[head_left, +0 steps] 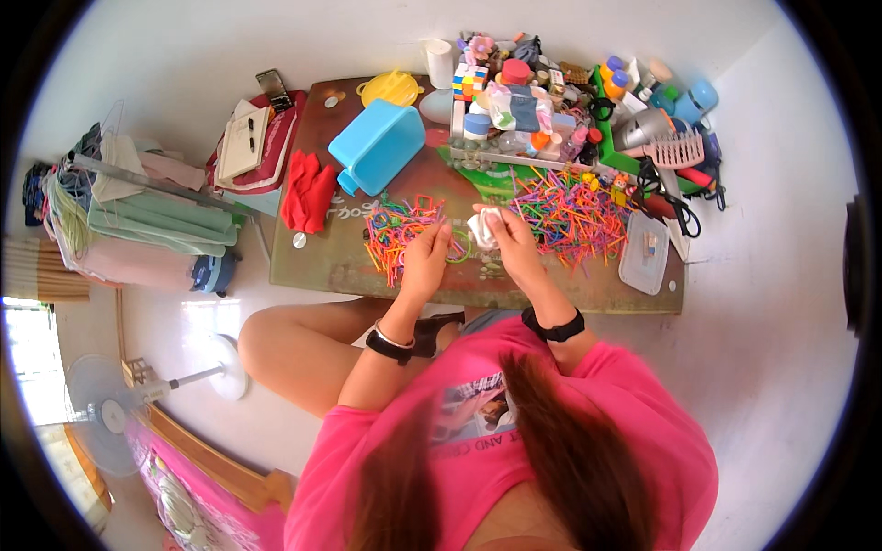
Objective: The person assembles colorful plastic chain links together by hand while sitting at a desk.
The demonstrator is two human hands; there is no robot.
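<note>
My right hand [514,246] is closed around a crumpled white tissue or cloth [482,230] above the table's near middle. Just to its left, my left hand [426,262] is closed, fingertips together, at the edge of a pile of colourful plastic sticks [390,231]. What it pinches, if anything, is too small to make out. Between the hands shows a thin green ring [462,248]; I cannot tell whether the left fingers touch it. A larger pile of similar sticks [579,216] spreads to the right of my right hand.
Behind the left pile lies a light-blue plastic bin [381,147] on its side, near a red cloth [308,193] and a yellow bowl [390,88]. A crowded tray [496,158] of bottles and a puzzle cube stands at the back. A clear lid [645,253] lies near the right edge.
</note>
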